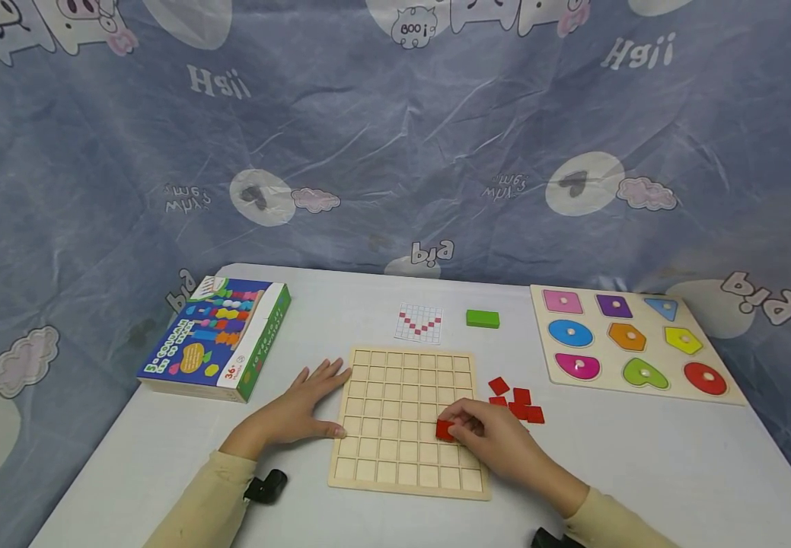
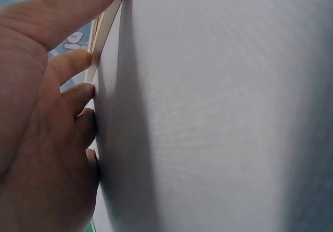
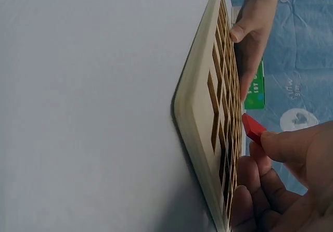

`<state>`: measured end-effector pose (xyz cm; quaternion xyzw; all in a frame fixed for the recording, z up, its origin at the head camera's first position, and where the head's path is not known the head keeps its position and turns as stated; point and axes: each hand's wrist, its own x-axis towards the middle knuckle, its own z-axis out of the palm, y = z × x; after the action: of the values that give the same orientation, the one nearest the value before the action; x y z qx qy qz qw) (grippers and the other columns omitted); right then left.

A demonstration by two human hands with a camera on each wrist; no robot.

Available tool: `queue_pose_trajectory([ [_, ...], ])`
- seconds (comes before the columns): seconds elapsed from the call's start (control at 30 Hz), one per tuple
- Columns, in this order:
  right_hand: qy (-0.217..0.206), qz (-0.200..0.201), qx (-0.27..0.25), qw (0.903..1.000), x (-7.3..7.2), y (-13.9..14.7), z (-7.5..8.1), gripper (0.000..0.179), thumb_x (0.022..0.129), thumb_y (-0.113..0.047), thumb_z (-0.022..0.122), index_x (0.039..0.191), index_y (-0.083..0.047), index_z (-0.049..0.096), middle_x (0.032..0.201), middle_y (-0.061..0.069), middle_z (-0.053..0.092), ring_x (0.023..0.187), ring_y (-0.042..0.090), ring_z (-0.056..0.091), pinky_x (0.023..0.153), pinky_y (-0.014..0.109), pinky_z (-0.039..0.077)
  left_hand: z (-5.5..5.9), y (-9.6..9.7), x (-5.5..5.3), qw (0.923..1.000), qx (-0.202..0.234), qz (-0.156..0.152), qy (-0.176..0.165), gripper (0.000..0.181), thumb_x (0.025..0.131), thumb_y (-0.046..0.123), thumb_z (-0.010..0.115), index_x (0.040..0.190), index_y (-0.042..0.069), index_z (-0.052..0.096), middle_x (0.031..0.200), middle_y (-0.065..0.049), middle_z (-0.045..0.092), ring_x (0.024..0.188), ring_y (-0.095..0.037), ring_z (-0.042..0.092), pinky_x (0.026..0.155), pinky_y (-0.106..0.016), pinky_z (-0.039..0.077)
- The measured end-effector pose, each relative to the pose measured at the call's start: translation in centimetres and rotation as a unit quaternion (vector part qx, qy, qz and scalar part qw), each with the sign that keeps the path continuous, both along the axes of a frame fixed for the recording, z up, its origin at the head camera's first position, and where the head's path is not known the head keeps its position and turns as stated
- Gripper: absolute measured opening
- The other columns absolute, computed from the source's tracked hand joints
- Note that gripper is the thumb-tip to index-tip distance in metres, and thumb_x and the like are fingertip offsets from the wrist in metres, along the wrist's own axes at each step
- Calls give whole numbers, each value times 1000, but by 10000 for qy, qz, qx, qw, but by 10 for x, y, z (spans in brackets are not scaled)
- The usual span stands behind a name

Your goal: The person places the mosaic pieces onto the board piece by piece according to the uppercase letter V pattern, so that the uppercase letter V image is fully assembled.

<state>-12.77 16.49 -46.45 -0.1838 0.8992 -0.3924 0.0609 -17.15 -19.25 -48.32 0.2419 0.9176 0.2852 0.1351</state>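
Note:
A wooden grid board [image 1: 390, 407] lies flat at the front middle of the white table, its square cells bare. Over its right side my right hand [image 1: 494, 438] pinches a red square tile [image 1: 444, 431] between thumb and fingertips. In the right wrist view that tile [image 3: 253, 127] is held tilted, close over the board. My left hand [image 1: 299, 411] rests at the board's left edge, fingers spread, thumb and fingertips at the frame. Several more red tiles [image 1: 534, 415] lie loose just right of the board, partly behind my right hand.
Behind the board lie a small printed grid card [image 1: 419, 323] with a red V pattern and a green block [image 1: 482, 319]. A boxed game [image 1: 213, 335] sits at the back left. At the right is a shape puzzle board [image 1: 594, 335] with knobbed pieces. A patterned blue cloth [image 1: 368, 152] hangs behind.

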Motion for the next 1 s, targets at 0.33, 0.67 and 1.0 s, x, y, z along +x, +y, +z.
queue_pose_trajectory([
  [0.33, 153, 376, -84, 9991, 5, -16, -6, 18, 93, -12, 75, 104, -27, 73, 83, -17, 62, 73, 4, 57, 65, 20, 53, 0, 0, 0, 10000, 30, -4, 2, 102, 79, 46, 84, 161, 14, 32, 169, -12, 16, 156, -34, 7, 125, -56, -1],
  [0.67, 93, 595, -159, 9981, 8, -30, -6, 19, 94, -9, 73, 104, -25, 74, 85, -17, 64, 74, 3, 58, 67, 21, 54, 2, 0, 1, 9999, 106, 5, -29, 101, 80, 46, 84, 160, 14, 33, 169, -12, 17, 156, -35, 8, 125, -56, 0],
  [1.0, 168, 780, 8, 9968, 10, -42, -8, 16, 93, -10, 73, 99, -25, 74, 80, -19, 61, 70, 0, 56, 64, 19, 52, 2, 0, 2, 10000, 93, 3, -1, 101, 80, 46, 84, 160, 13, 33, 169, -12, 17, 156, -35, 8, 125, -57, 0],
])
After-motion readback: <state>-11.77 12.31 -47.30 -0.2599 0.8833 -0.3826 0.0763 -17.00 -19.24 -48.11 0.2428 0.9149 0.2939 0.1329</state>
